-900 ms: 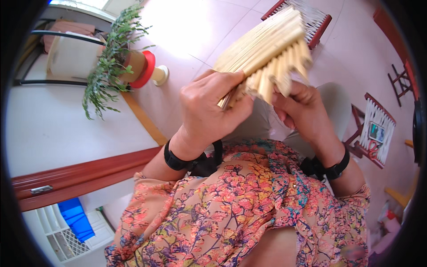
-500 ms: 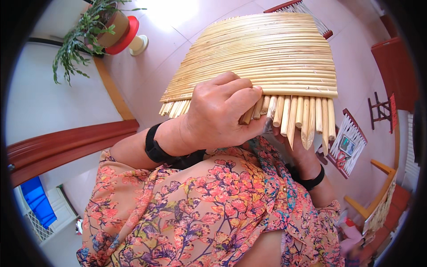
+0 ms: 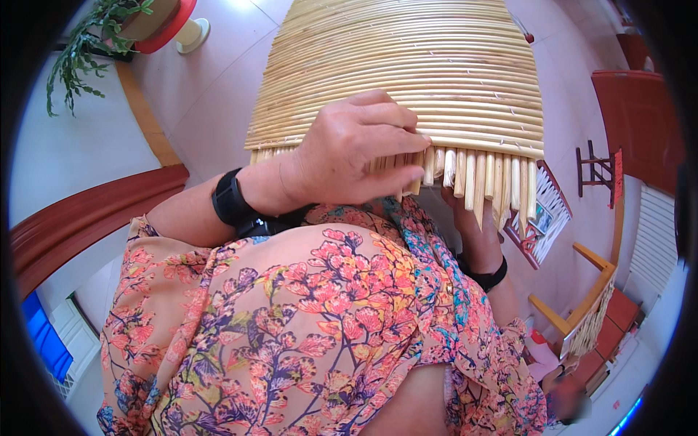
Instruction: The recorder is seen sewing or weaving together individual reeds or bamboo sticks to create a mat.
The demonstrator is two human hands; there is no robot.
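"What can be read around the stick mat (image 3: 407,80)?"
"Anything on the red strip (image 3: 618,179), right of the mat, is too small to read."
"And the hands?"
"The left hand (image 3: 352,149) clamps the mat's near edge; the right hand (image 3: 467,229) sits beneath its right corner, grip hidden, impossible to tell. Steeply slanted moments earlier, the mat now spreads broad-faced before the floral top (image 3: 305,312)."

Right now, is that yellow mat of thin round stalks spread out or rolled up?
Spread out, where visible: the yellow mat of thin round stalks shows one broad sheet, stalks side by side.
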